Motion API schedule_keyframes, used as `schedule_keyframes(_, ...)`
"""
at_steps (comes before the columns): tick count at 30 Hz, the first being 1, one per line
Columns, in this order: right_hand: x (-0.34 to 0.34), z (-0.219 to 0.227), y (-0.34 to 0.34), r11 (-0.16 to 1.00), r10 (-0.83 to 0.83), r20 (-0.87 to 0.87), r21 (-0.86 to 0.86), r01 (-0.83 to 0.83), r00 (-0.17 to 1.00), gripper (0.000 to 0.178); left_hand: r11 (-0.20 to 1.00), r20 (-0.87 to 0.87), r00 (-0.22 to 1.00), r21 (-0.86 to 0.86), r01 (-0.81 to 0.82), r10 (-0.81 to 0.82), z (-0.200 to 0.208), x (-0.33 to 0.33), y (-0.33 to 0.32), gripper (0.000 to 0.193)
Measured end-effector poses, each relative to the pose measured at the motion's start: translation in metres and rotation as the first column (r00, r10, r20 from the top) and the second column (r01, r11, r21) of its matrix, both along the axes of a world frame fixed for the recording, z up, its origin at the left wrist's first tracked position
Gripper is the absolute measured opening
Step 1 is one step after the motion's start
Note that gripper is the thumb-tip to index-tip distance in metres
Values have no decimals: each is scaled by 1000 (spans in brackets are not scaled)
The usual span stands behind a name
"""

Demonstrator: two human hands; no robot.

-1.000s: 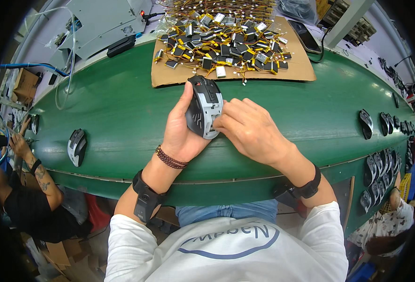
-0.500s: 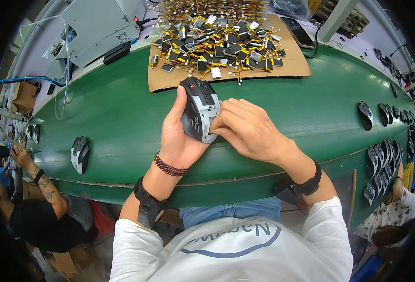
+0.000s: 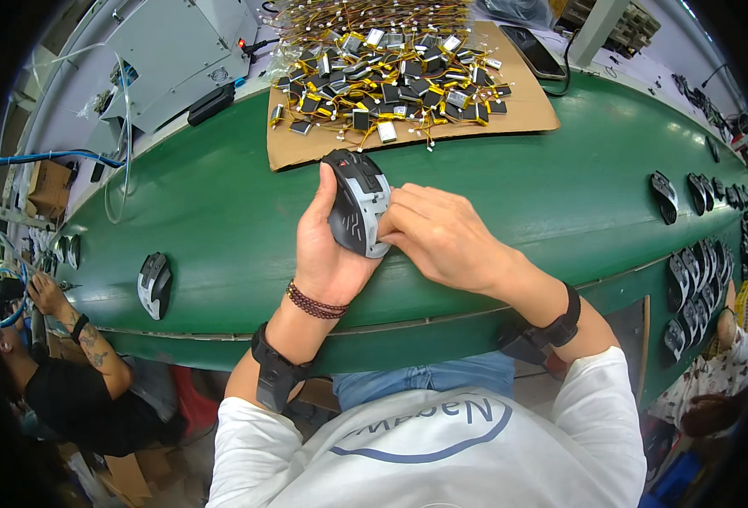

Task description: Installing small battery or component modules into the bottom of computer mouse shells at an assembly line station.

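Note:
A black and grey computer mouse [image 3: 358, 203] rests in my left hand [image 3: 327, 245], gripped between the thumb and the fingers beneath it. An opening shows in the grey upper shell of the mouse. At that opening, my right hand [image 3: 441, 233] has its thumb and forefinger pinched together, touching the lower right part of the mouse. Whatever lies between those fingertips is hidden. Beyond the mouse, a heap of small battery packs [image 3: 391, 93] with thin yellow and red wires lies on a cardboard sheet [image 3: 306, 152].
A single mouse [image 3: 154, 286] lies on the green conveyor belt [image 3: 221, 212] to the left. More mice [image 3: 691, 292] stand grouped at the right. A dark phone-like device [image 3: 533, 52] sits behind the cardboard. Co-workers sit on both sides, one with a tattooed arm [image 3: 94, 347].
My whole view has turned slightly, so the surroundings sit a little differently. Both hands keep nearly the same hold on the mouse, the right fingers still pinched at its opening.

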State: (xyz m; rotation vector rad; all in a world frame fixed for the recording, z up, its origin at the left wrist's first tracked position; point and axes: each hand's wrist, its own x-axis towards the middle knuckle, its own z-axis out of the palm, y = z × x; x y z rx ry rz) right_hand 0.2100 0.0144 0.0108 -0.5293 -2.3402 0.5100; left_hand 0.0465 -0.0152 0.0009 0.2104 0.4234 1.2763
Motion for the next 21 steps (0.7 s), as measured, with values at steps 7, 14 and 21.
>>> schedule_keyframes(7, -4, -3, 2, 995, -45, -113, -96, 34, 993, 14, 996, -54, 995, -18, -83, 82, 11, -2, 1, 43)
schedule_keyframes(14, 24, 14, 10, 705, 22, 32, -709, 8, 999, 29, 998, 17, 998, 18, -65, 65, -3, -18, 5, 56)
schedule_keyframes(21, 20, 8, 18, 483, -175, -331, -850, -212, 927, 37, 996, 13, 997, -51, -79, 80, 2, -11, 4, 56)
